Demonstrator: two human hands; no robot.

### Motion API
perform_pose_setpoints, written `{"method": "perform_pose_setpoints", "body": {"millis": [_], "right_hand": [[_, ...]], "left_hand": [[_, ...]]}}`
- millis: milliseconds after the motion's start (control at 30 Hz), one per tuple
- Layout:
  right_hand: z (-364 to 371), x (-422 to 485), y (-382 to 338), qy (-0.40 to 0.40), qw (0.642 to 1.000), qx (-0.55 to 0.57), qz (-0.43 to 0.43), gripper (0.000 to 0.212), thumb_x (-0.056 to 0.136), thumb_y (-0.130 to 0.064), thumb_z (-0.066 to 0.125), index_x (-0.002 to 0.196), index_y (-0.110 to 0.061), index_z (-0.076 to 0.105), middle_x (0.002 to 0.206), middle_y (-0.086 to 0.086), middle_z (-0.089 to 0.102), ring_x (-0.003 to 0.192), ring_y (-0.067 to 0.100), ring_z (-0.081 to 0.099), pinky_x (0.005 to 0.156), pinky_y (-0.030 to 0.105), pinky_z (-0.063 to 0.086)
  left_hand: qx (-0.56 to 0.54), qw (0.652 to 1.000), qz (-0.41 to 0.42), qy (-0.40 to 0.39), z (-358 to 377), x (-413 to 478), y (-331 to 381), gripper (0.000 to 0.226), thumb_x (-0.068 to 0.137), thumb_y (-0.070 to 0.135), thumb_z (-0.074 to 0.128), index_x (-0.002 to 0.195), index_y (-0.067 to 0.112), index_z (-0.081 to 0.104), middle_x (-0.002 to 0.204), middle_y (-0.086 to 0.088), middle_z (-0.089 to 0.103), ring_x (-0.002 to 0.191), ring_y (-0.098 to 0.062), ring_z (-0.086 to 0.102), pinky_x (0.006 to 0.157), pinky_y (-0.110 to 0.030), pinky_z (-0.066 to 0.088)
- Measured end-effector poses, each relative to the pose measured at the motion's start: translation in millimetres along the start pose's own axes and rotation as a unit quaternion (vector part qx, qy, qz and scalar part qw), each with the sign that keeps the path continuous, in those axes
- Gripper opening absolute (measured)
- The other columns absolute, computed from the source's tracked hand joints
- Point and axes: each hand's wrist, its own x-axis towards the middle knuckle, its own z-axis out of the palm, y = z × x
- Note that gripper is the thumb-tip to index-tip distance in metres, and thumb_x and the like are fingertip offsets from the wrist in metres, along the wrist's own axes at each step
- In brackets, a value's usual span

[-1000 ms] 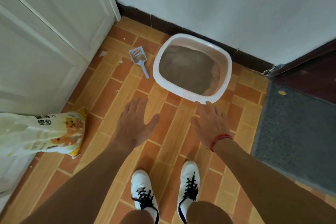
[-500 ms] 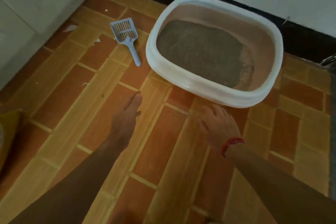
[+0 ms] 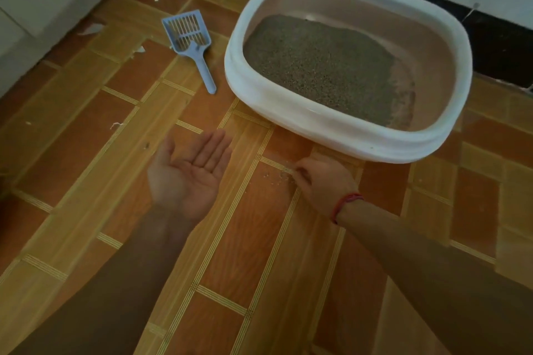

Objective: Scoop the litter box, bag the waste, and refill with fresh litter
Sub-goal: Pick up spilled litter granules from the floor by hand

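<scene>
Your left hand (image 3: pixel 189 174) has turned palm-up, fingers spread; your right hand (image 3: pixel 324 180) now pinches stray grains (image 3: pixel 280 178) off the floor (image 3: pixel 95 135), scoop (image 3: pixel 189 37) untouched.

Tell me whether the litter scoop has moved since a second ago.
No. The blue litter scoop lies just left of the litter box, handle nearest the camera, as before.

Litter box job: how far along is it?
Nothing looks done: the scoop lies untouched on the floor beside the litter box, which holds grey litter. In hand: the right hand curls over stray grains on the tiles, left hand open, palm up. Scooping, bagging, refilling remain.
</scene>
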Motion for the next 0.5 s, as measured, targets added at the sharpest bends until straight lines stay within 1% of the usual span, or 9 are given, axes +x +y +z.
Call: {"method": "perform_pose_setpoints", "body": {"millis": [100,167,300,433,500], "right_hand": [[9.5,1.2,-5.6,-0.005,0.999,0.032,0.014,0.019,0.096,-0.031,0.053,0.099,-0.025,0.070,0.095,-0.008,0.064,0.086,0.010,0.057,0.078,0.033,0.053],[15.3,2.8,-9.8,-0.011,0.998,0.046,0.028,0.018,0.096,-0.032,0.053,0.098,-0.027,0.070,0.095,-0.009,0.065,0.087,0.010,0.057,0.078,0.033,0.053],[20.0,9.4,-14.0,-0.029,0.998,0.033,0.039,0.016,0.093,-0.037,0.054,0.096,-0.032,0.069,0.096,-0.010,0.064,0.091,0.011,0.058,0.078,0.034,0.054],[17.3,16.9,-12.5,-0.048,0.997,0.038,0.046,0.014,0.092,-0.037,0.058,0.096,-0.034,0.071,0.099,-0.013,0.066,0.093,0.009,0.059,0.082,0.030,0.053],[17.3,19.5,-12.4,-0.051,0.997,0.042,0.047,0.012,0.091,-0.038,0.060,0.095,-0.034,0.071,0.097,-0.014,0.066,0.092,0.007,0.058,0.081,0.026,0.050]], "left_hand": [[-0.024,1.000,-0.009,0.002,-3.2,-1.8,-0.7,0.067,0.101,0.050,0.032,0.125,-0.006,0.058,0.119,-0.022,0.069,0.112,-0.034,0.067,0.106,-0.042,0.046],[-0.027,1.000,-0.010,-0.004,-5.0,-2.0,1.1,0.067,0.102,0.050,0.030,0.126,-0.006,0.058,0.121,-0.022,0.068,0.114,-0.034,0.066,0.106,-0.042,0.045],[-0.022,1.000,-0.018,-0.006,-10.4,-2.4,0.2,0.066,0.102,0.049,0.032,0.126,-0.006,0.057,0.122,-0.022,0.067,0.115,-0.034,0.065,0.107,-0.042,0.044],[-0.014,0.999,-0.032,0.007,-17.0,-3.7,-5.7,0.062,0.102,0.047,0.036,0.125,-0.006,0.058,0.122,-0.022,0.067,0.115,-0.034,0.065,0.108,-0.042,0.043],[-0.011,0.999,-0.033,0.014,-19.8,-2.9,-6.9,0.060,0.102,0.046,0.037,0.124,-0.005,0.059,0.122,-0.021,0.067,0.115,-0.034,0.065,0.108,-0.042,0.043]]}}
